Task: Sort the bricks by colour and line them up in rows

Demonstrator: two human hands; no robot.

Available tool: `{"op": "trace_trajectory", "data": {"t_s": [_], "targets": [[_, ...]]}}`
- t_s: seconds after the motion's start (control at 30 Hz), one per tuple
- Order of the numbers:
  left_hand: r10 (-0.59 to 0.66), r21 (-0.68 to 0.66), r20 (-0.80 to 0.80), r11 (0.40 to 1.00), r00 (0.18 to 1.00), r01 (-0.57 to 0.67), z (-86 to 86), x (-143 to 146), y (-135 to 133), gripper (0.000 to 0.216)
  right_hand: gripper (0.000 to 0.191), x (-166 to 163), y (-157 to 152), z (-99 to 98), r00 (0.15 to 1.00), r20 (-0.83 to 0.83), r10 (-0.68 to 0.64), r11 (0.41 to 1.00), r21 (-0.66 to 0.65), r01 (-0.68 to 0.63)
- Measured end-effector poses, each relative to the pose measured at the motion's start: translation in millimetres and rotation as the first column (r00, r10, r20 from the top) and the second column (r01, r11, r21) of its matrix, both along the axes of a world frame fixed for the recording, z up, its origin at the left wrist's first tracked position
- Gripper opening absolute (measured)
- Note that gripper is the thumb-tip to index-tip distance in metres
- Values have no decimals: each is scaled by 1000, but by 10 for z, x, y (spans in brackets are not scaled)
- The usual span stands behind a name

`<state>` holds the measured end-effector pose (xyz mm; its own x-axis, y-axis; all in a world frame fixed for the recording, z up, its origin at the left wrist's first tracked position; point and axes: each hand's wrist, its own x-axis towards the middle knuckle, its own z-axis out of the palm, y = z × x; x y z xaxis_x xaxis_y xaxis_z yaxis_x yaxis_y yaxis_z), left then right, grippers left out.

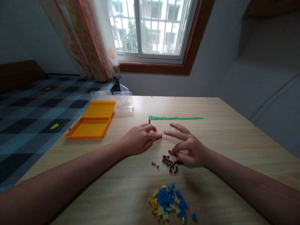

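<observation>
My left hand [140,139] is low over the middle of the table, its fingers closed at the tips beside a small dark brown brick [161,136]. My right hand [191,147] has its fingers spread apart. Its thumb and index finger reach down to the edge of a loose pile of brown bricks [167,161], touching or almost touching it. Beyond the left hand runs a long row of small green bricks [174,118]. A brown piece [149,121] stands at the left end of that row.
Nearer me lies a heap of blue, yellow and pale yellow bricks [164,198]. An open orange case [93,126] sits at the table's left side, with clear plastic boxes [123,101] behind it. A bed with a checked cover [35,109] adjoins on the left.
</observation>
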<state>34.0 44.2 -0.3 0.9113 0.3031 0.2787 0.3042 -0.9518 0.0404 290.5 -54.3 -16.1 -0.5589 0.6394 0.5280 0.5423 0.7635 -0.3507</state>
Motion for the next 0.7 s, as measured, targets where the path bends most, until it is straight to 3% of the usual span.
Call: {"op": "trace_trajectory", "data": {"t_s": [0.23, 0.47, 0.7], "targets": [[4, 13, 23, 1000, 1000, -5, -9, -3, 4, 38, 23, 38, 5, 60, 992, -14, -128, 990, 53, 128], [30, 12, 13, 999, 999, -30, -21, 2, 9, 40, 8, 28, 2, 44, 990, 36, -135, 990, 53, 133], [25, -10, 22, 1000, 999, -25, -15, 3, 8, 40, 4, 36, 24, 1, 989, 70, -128, 991, 45, 125]]}}
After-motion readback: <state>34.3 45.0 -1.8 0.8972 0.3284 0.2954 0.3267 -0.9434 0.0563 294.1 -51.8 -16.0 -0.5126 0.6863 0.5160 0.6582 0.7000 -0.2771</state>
